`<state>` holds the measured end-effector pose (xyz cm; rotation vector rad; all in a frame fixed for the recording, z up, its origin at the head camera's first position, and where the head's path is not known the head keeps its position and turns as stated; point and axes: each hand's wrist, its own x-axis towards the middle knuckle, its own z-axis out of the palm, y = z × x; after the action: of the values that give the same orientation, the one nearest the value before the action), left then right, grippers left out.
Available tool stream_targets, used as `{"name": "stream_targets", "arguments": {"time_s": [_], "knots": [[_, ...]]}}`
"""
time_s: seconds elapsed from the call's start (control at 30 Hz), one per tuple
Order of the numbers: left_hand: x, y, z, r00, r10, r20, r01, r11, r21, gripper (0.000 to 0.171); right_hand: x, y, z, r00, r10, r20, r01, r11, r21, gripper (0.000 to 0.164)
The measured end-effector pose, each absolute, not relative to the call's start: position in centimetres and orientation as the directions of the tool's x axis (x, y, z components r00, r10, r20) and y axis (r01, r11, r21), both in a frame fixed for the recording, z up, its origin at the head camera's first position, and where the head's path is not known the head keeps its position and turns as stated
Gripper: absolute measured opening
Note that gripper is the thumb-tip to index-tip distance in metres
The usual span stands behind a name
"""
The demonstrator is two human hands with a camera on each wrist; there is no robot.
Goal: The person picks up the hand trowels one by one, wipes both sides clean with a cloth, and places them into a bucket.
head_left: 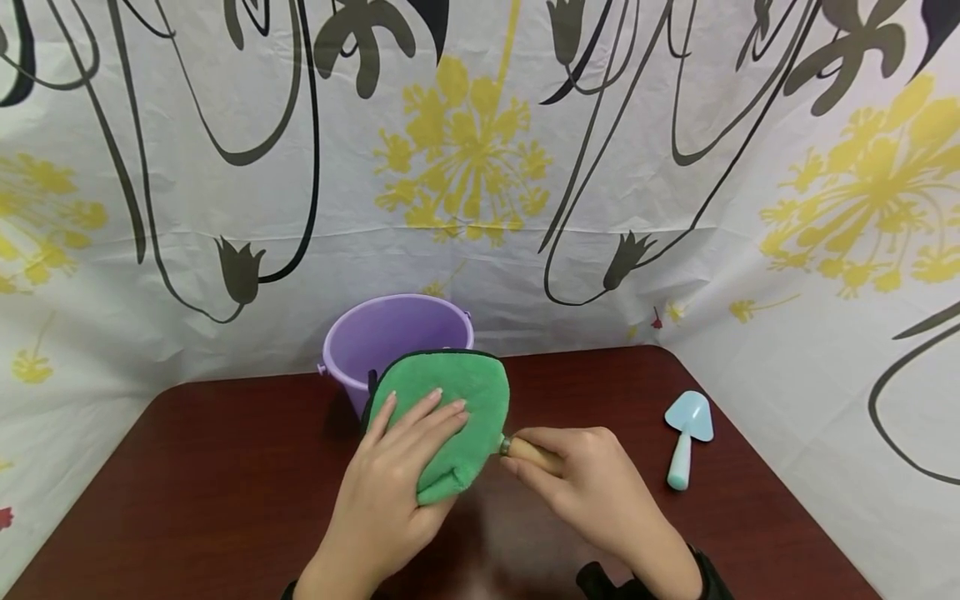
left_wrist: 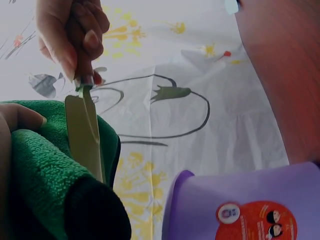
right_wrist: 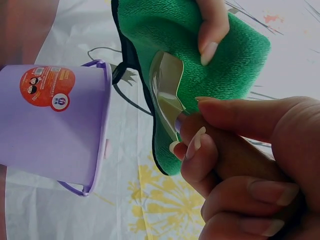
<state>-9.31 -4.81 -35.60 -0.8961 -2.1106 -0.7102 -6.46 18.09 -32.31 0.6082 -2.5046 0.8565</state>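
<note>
My left hand [head_left: 397, 483] holds a green cloth [head_left: 468, 387] with dark edging, its fingers spread over the outer side and its thumb on the inner side. My right hand [head_left: 600, 483] grips the wooden handle [head_left: 536, 456] of a small hand trowel. In the right wrist view the trowel's metal blade [right_wrist: 169, 75] lies against the inner face of the cloth. The left wrist view shows the same blade [left_wrist: 82, 130] between folds of the cloth. From the head view, the cloth hides the blade.
A purple bucket [head_left: 341, 354] with a red sticker [right_wrist: 47, 85] stands at the table's back edge, behind the cloth. A light blue toy trowel [head_left: 680, 458] lies near the right edge of the dark brown table [head_left: 187, 492]. Patterned sheeting [head_left: 480, 275] hangs around the table.
</note>
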Motion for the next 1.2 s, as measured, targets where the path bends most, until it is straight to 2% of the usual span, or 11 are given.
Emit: {"name": "stream_targets", "arguments": {"time_s": [0.17, 0.4, 0.57, 0.73, 0.93, 1.03, 1.2], "knots": [[-9.4, -6.1, -35.1, -0.521, 0.360, 0.774, 0.739, 0.643, 0.199, 0.048, -6.2, 18.1, -32.1, -0.812, -0.259, 0.524, -0.526, 0.715, -0.461, 0.021], [-9.1, -7.6, -34.1, -0.531, 0.347, 0.773, 0.702, 0.691, 0.172, 0.058, -5.4, 18.3, -31.5, -0.807, -0.254, 0.533, -0.530, 0.708, -0.467, 0.028], [-8.8, -7.7, -34.0, -0.552, 0.351, 0.756, 0.695, 0.695, 0.185, 0.056, -5.1, 18.6, -31.3, -0.799, -0.256, 0.545, -0.538, 0.708, -0.457, 0.027], [-8.4, -6.8, -34.2, -0.506, 0.411, 0.758, 0.734, 0.666, 0.129, 0.052, -4.9, 18.9, -31.3, -0.797, -0.259, 0.546, -0.530, 0.733, -0.426, 0.024], [-7.8, -5.1, -34.7, -0.434, 0.479, 0.763, 0.790, 0.609, 0.068, 0.059, -4.8, 18.8, -31.3, -0.779, -0.286, 0.558, -0.556, 0.727, -0.403, 0.020], [-7.6, -4.5, -34.9, -0.425, 0.491, 0.761, 0.804, 0.591, 0.067, 0.060, -5.0, 18.6, -31.5, -0.772, -0.300, 0.560, -0.566, 0.725, -0.392, 0.020], [-7.5, -4.1, -35.1, -0.447, 0.496, 0.744, 0.803, 0.589, 0.090, 0.057, -5.2, 18.5, -31.9, -0.749, -0.313, 0.583, -0.587, 0.722, -0.366, 0.019]]}}
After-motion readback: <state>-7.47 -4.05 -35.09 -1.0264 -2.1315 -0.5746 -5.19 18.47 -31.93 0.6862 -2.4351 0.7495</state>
